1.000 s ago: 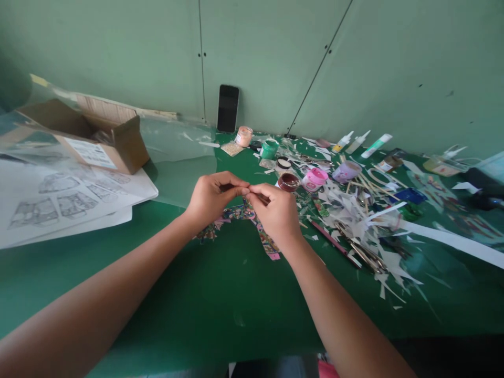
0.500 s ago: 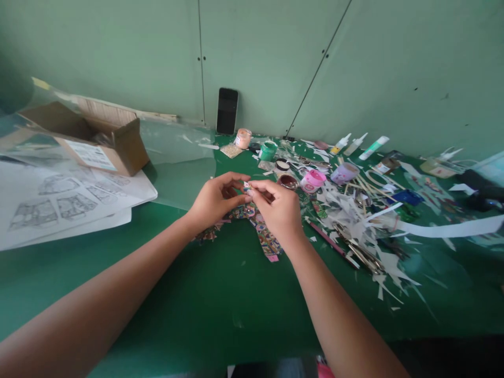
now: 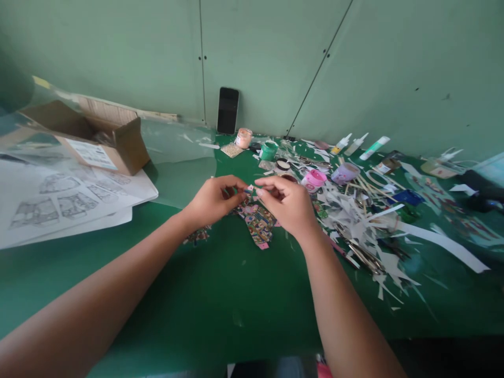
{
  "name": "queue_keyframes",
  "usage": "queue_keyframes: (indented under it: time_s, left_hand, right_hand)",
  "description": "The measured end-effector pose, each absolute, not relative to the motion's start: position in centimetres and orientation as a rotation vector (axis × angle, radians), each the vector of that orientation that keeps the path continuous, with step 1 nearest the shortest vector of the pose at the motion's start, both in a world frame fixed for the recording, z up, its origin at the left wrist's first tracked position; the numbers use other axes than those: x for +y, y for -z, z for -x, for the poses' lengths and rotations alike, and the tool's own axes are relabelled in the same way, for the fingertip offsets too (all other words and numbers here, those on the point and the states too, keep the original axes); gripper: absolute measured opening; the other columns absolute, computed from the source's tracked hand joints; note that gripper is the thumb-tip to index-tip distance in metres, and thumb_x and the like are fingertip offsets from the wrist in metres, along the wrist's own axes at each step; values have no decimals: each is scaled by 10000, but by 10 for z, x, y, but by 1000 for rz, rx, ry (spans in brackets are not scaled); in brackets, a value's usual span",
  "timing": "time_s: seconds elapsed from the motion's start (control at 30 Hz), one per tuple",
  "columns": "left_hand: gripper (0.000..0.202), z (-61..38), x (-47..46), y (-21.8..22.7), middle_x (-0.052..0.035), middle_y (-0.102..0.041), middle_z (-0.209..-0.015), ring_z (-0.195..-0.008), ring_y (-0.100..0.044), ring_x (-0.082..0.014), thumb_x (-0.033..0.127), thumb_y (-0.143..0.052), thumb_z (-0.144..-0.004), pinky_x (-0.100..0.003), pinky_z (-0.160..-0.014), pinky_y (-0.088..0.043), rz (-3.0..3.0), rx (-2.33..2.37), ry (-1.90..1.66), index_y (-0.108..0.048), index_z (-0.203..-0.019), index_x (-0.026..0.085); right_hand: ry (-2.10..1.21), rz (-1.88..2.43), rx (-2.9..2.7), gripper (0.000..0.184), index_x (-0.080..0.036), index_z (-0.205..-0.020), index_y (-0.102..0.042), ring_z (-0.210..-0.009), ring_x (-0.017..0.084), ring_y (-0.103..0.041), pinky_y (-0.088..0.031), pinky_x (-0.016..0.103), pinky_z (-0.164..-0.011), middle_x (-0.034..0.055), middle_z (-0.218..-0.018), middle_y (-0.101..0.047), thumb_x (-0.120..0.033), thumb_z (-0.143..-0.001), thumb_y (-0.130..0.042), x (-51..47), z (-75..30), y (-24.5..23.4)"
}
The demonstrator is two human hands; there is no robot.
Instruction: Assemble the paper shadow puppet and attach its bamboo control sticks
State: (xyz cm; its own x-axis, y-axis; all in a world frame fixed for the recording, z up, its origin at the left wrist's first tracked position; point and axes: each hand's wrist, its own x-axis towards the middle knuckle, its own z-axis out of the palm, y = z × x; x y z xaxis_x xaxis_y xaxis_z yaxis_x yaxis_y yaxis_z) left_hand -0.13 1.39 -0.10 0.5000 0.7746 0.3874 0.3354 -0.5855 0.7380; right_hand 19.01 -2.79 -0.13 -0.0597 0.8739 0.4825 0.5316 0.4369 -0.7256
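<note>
My left hand (image 3: 216,198) is closed in a pinch on a small patterned paper piece (image 3: 251,188) with a pinkish end. Close by on the right, my right hand (image 3: 290,202) has its thumb and forefinger apart, with nothing visible between them; their tips are just beside the piece. Below the hands is a colourful patterned paper cutout (image 3: 260,223) with a pink tab at its lower end. Whether it joins the held piece I cannot tell. More patterned scraps (image 3: 198,234) lie under my left wrist, partly hidden.
Paint jars, a pink one (image 3: 314,180) and a green one (image 3: 268,150) among them, stand behind my right hand. Paper offcuts (image 3: 342,210) and metal tweezers (image 3: 364,254) lie right. A cardboard box (image 3: 132,147) and printed sheets (image 3: 74,197) are left. A phone (image 3: 228,110) leans on the wall.
My right hand has moved right and its fingertips have parted from the small piece. The patterned cutout below has shifted left. A white paper strip at the right has shifted too.
</note>
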Motion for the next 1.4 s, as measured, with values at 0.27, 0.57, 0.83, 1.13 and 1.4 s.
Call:
queue_keyframes:
  time_s: [0.27,0.57,0.83,1.13,1.4]
  left_hand:
    - [319,11,15,-8,-17,-751,-890,-803,-671,-176,160,-419,-791,-276,-749,-503,-2426,1060,-724,-731,-841,204]
    - [351,13,15,-4,-48,-729,-1036,-873,-675,-241,398,-536,-850,-283,-701,-482,-2589,1414,-324,-672,-1131,237]
    - [458,37,26,-10,-25,-731,-885,-747,-663,-245,488,-767,-593,-275,-612,-423,-2560,1435,35,-696,-998,286]
    - [169,32,24,-24,2,-702,-837,-699,-618,-174,235,-658,-717,-258,-623,-414,-2457,1380,-526,-685,-883,239]
    - [654,14,30,-20,-85,-621,-1091,-712,-623,-133,345,-723,-773,-255,-585,-505,-1418,1291,-1259,-414,-1332,199]
  right_hand:
    - [-995,1286,-1837,257,-183,-1056,-700,-517,124,-620,-491,236,-495,-4,-651,-709,-268,-821,-643,-37,-203,-11]
    - [-603,1588,-1974,327,-218,-1157,-663,-598,149,-643,-460,252,-527,29,-803,-741,-118,-874,-533,-29,-202,1]
    - [-274,1646,-2000,268,-179,-1127,-690,-917,238,-662,-506,391,-833,100,-1025,-716,-183,-879,-590,-24,-189,12]
    - [-468,1564,-2102,153,-175,-903,-703,-712,191,-586,-409,298,-645,42,-767,-681,-281,-876,-596,-21,-183,17]
    - [-822,1309,-1499,151,-202,-797,-607,-526,144,-545,-401,256,-509,-14,-633,-616,-338,-818,-545,-10,-183,22]
